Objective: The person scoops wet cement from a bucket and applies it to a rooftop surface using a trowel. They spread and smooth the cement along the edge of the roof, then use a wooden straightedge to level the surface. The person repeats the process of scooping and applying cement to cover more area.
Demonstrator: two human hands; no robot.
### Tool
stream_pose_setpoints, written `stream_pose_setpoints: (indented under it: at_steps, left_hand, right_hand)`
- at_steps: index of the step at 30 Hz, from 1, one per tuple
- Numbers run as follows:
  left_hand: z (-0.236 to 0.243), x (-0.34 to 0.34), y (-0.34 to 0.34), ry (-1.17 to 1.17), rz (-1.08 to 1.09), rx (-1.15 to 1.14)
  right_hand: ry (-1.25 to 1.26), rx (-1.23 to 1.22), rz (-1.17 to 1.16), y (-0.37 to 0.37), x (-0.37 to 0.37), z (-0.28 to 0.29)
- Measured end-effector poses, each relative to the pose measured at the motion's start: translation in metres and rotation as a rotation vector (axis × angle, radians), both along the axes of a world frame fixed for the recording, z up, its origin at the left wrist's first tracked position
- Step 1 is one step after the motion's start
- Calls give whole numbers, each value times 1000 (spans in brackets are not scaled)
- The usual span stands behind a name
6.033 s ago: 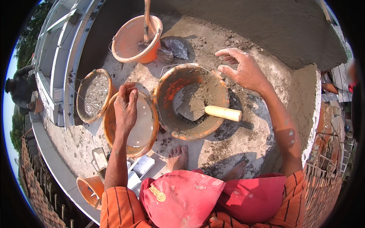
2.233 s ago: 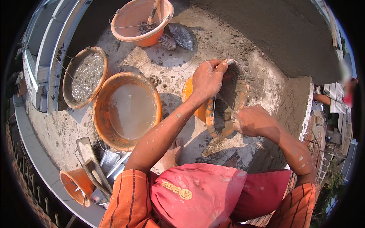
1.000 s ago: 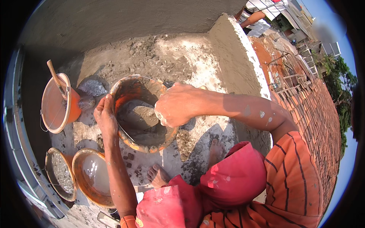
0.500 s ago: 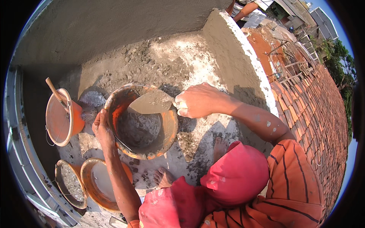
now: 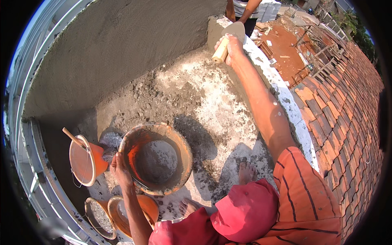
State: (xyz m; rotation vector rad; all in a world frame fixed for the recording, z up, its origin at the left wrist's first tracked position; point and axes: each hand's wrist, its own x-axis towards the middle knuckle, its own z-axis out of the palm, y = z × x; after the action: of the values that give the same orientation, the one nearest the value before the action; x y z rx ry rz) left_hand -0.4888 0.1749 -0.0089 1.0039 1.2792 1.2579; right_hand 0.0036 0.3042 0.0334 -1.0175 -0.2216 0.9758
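My right hand (image 5: 234,47) reaches far forward with its fingers wrapped round the pale wooden handle of a trowel (image 5: 236,29). The trowel's grey blade is at the far end of the low wall (image 5: 281,87), beside its white top edge; whether it touches the wall I cannot tell. My left hand (image 5: 120,168) grips the left rim of an orange bucket (image 5: 138,139) caked with mortar. Grey wet mortar (image 5: 161,161) lies in the bottom of this bucket.
Left of it stand an orange bucket (image 5: 96,161) with a wooden handle sticking out and two more buckets (image 5: 98,217). A grey plastered wall (image 5: 122,49) rises ahead. Another person's arm (image 5: 250,9) shows beyond the low wall. Roof tiles (image 5: 347,110) slope at right.
My right hand has carried the trowel from over the bucket forward to the low wall's far end. My left hand remains on the bucket's rim. The view has shifted.
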Motion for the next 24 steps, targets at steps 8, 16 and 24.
stream_pose_setpoints:
  at_steps: [8, 16, 24]
  left_hand:
    - [-4, -8, -3, 128, -3, -23]
    - [6, 15, 0, 225, 19, -58]
    - [9, 10, 3, 112, 28, -42]
  right_hand:
    - [210, 97, -257, 112, -16, -3]
    - [-197, -155, -334, 214, -13, -43]
    - [317, 262, -251, 174, -37, -9]
